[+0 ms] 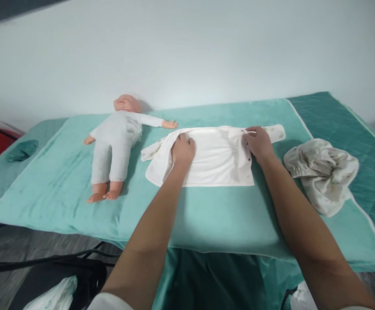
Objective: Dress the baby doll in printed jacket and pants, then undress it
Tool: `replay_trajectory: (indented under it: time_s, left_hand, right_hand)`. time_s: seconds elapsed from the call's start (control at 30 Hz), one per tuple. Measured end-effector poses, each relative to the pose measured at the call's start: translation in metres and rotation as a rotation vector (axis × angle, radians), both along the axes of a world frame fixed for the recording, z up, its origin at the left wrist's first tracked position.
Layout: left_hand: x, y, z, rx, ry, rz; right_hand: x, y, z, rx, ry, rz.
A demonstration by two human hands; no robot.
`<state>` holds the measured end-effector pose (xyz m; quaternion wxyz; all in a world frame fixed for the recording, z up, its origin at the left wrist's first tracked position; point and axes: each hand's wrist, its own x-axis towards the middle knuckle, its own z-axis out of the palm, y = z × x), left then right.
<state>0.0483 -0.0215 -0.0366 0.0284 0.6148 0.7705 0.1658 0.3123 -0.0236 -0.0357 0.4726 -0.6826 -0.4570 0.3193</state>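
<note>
A white baby shirt [213, 161] lies spread open on the teal mat [207, 215]. My left hand [182, 149] rests on the shirt's left flap, its fingers curled over the fabric edge. My right hand [258, 142] is closed on the right flap near the sleeve, pinching the cloth. A baby doll [116, 137] in a grey suit lies on its back to the left of the shirt, one arm stretched toward it.
A crumpled patterned garment [323, 172] sits on the mat at the right. A darker green quilted cover [352, 129] lies under the mat. A dark teal cloth [22, 150] lies at far left. A black bag with a white item [58, 288] stands on the floor.
</note>
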Motion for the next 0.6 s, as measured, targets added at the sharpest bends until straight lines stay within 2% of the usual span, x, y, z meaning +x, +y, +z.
replay_trajectory:
  time_s: [0.07, 0.13, 0.3, 0.43, 0.5, 0.6]
  left_hand:
    - [0.000, 0.000, 0.000, -0.001, 0.002, -0.001]
    - [0.000, 0.000, -0.001, -0.003, 0.006, -0.002]
    - [0.000, 0.001, -0.001, 0.013, -0.010, 0.003]
    - [0.000, -0.009, -0.001, 0.077, -0.025, -0.007]
    - [0.006, -0.021, -0.002, 0.148, -0.035, -0.057]
    - [0.025, -0.048, -0.004, 0.245, -0.077, -0.243]
  right_hand:
    - [-0.001, 0.001, 0.001, 0.019, -0.167, 0.024]
    - [-0.001, 0.001, 0.002, 0.029, -0.212, 0.056]
    - [0.003, -0.005, 0.000, 0.012, 0.019, 0.199]
    - [0.004, -0.010, 0.003, -0.020, 0.048, 0.281]
    - [0.002, -0.009, 0.004, -0.002, 0.022, 0.264]
    - [-0.001, -0.005, 0.002, 0.036, 0.108, 0.256]
